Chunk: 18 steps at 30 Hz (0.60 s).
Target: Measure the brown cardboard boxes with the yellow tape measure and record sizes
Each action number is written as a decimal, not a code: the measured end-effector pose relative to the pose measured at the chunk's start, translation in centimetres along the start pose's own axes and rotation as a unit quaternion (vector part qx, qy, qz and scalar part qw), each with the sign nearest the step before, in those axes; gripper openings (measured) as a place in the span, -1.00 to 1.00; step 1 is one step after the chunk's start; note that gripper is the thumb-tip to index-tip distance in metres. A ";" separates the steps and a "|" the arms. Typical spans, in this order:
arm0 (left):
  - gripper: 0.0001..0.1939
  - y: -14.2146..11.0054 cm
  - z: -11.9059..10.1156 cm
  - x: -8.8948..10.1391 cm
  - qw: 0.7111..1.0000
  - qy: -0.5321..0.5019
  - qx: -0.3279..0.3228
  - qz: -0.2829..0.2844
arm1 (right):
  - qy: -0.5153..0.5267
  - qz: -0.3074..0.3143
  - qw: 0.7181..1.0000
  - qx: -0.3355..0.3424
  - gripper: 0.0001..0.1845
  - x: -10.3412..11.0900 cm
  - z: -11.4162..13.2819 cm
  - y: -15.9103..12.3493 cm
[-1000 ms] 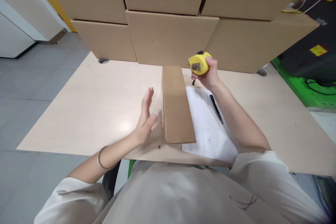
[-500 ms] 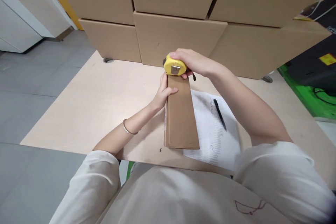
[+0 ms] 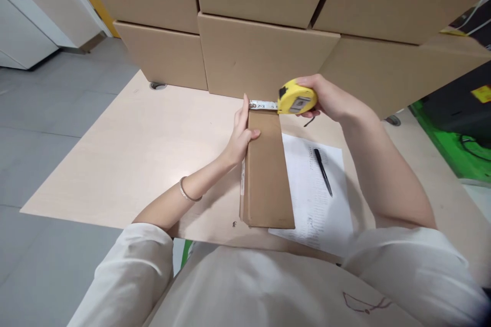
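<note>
A long, narrow cardboard box (image 3: 268,173) stands on the table in front of me. My left hand (image 3: 241,139) is closed on its left side near the far end, thumb on the top face and fingers along the side. My right hand (image 3: 332,98) grips a yellow tape measure (image 3: 297,98) just beyond the box's far right corner. A short length of its blade (image 3: 264,105) runs across the far end of the box, its tip beside my left fingers. Whether those fingers also pinch the tip I cannot tell.
A printed sheet (image 3: 307,209) lies right of the box, partly under it, with a black pen (image 3: 322,172) on it. Large cardboard boxes (image 3: 264,56) are stacked along the back of the table (image 3: 153,163). Cable holes (image 3: 157,86) sit near the rear edge.
My left hand has come to the box and taken hold of its side. The tape measure moved left to the box's far end, then right, drawing out the blade.
</note>
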<state>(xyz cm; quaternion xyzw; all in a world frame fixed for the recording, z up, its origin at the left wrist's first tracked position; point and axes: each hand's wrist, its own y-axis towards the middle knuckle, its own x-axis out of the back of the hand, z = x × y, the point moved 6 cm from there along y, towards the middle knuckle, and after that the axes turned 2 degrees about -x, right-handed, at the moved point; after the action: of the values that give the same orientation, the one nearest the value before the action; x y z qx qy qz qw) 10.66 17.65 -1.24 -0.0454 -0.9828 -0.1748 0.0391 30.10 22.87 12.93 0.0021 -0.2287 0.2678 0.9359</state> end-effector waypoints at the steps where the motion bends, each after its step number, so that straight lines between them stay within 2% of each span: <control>1: 0.29 -0.1 -0.2 0.0 1.000 0.004 0.003 0.000 | 0.013 -0.009 1.000 0.000 -0.45 0.5 -0.7 -0.2; 6: 0.25 -0.4 -0.7 -0.2 1.000 -0.004 0.018 -0.009 | 0.056 -0.042 0.998 -0.004 -0.43 0.4 -2.6 0.1; 14: 0.26 -0.3 -0.4 -0.1 0.999 -0.023 0.039 -0.003 | 0.048 -0.060 0.997 0.010 -0.48 -0.3 -2.2 0.7; 18: 0.25 -0.4 0.1 0.1 0.999 -0.032 0.024 0.004 | 0.036 -0.054 0.998 -0.001 -0.40 0.1 -2.0 0.3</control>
<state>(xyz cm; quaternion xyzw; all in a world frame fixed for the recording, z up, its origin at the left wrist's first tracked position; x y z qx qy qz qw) 10.53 17.36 -1.49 -0.0539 -0.9873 -0.1494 0.0097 30.84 23.43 11.09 0.0039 -0.1950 0.2169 0.9565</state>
